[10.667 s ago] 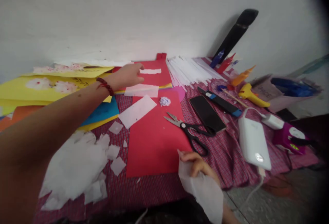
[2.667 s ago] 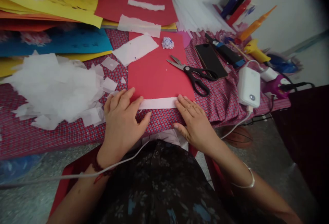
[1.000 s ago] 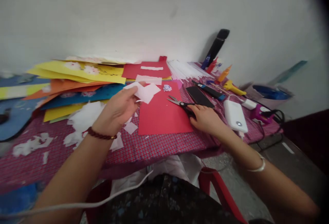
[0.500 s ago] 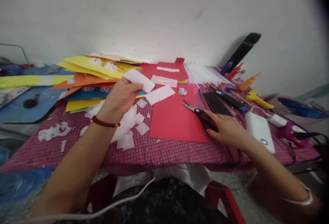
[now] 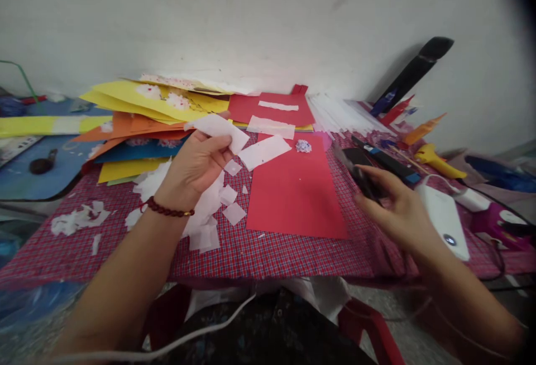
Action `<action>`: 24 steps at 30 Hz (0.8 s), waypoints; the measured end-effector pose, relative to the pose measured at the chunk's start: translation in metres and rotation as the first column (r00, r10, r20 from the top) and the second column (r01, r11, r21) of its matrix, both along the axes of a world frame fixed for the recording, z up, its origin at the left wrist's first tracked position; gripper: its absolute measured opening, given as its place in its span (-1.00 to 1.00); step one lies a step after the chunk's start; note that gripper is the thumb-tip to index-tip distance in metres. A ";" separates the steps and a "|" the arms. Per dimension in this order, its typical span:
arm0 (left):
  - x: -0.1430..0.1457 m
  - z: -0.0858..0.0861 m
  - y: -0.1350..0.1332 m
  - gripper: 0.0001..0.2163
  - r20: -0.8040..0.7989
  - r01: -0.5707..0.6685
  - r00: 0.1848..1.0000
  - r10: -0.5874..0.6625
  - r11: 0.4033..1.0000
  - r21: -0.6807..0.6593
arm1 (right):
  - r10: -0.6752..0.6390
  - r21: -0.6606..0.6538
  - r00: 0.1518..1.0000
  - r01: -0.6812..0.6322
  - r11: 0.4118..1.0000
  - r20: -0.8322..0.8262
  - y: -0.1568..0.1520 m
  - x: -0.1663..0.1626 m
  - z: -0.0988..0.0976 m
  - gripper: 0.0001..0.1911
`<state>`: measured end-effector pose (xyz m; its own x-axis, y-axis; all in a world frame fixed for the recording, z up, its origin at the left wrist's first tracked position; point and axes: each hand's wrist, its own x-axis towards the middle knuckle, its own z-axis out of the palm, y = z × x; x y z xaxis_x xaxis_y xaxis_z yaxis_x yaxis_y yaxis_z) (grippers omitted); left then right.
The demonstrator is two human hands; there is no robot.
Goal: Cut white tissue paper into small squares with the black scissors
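Observation:
My left hand (image 5: 201, 155) pinches a folded piece of white tissue paper (image 5: 221, 129) above the table, left of the red sheet (image 5: 297, 197). Around the handles of the black scissors (image 5: 362, 179) my right hand (image 5: 397, 203) is closed; they are raised off the table, blurred, with blades pointing up and left. A white paper strip (image 5: 264, 153) overlaps the red sheet's upper left corner. A small speckled crumpled-paper ball (image 5: 304, 146) rests near that sheet's top edge. Small white paper squares (image 5: 233, 214) lie below my left hand, beside a larger heap of white paper.
Coloured sheets with paper blossoms (image 5: 142, 100) are stacked at the back left. White sticks (image 5: 343, 115) lie against the wall. On the right are a dark phone (image 5: 355, 157), a white power bank (image 5: 444, 220), a yellow glue gun (image 5: 439, 161) and a purple plug block (image 5: 498, 231).
My right hand has lifted the scissors off the red sheet and moved right with them. My left hand still holds the tissue paper. The view has shifted slightly.

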<state>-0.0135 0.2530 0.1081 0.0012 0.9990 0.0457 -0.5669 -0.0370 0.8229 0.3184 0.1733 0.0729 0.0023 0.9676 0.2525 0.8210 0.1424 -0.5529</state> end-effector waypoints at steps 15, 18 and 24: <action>-0.003 -0.013 0.010 -0.69 0.065 -0.101 0.986 0.152 0.865 -0.491 | 0.101 -0.047 0.110 -0.870 0.490 -0.989 0.032 -0.064 -0.040 -0.14; -0.005 -0.018 0.012 -0.71 0.088 -0.087 0.985 0.149 0.864 -0.495 | 0.029 0.023 -0.013 -0.910 0.414 -1.000 0.032 -0.063 -0.047 -0.19; -0.009 -0.024 0.018 -0.74 0.061 -0.084 0.990 0.131 0.862 -0.499 | -0.013 0.009 -0.015 -0.925 0.380 -1.000 0.033 -0.066 -0.046 -0.32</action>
<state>-0.0229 0.2709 0.0843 -0.0877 0.8841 -0.4590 -0.6546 0.2962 0.6955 0.2520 0.2063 0.0264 -0.7990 0.6013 0.0021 -0.3540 -0.4676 -0.8100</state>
